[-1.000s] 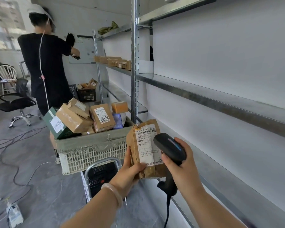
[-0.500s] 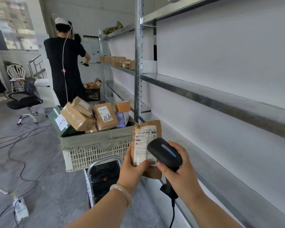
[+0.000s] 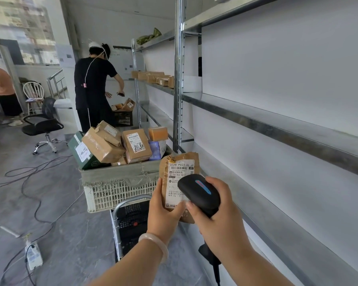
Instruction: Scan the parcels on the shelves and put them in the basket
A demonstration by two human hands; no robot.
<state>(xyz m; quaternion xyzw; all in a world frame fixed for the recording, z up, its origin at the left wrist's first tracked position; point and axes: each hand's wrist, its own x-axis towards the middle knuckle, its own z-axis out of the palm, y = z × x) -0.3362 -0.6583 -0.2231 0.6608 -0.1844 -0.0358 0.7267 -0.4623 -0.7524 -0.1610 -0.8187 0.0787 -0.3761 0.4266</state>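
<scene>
In front of the metal shelves [image 3: 277,129], the left hand [image 3: 163,213] grips a brown parcel [image 3: 177,176] upright, label facing the camera; the right hand [image 3: 221,219] holds a black scanner [image 3: 198,193] over it. The piled basket [image 3: 116,190] stands just beyond.

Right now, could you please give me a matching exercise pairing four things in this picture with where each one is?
1. brown paper parcel with white label
2. black handheld scanner
3. small orange cardboard box
4. black office chair

A. on the grey floor, far left
B. gripped by the right hand
C. atop the pile in the white plastic basket
D. held by the left hand

Pairs: 1-D, 2-B, 3-C, 4-A.
</scene>
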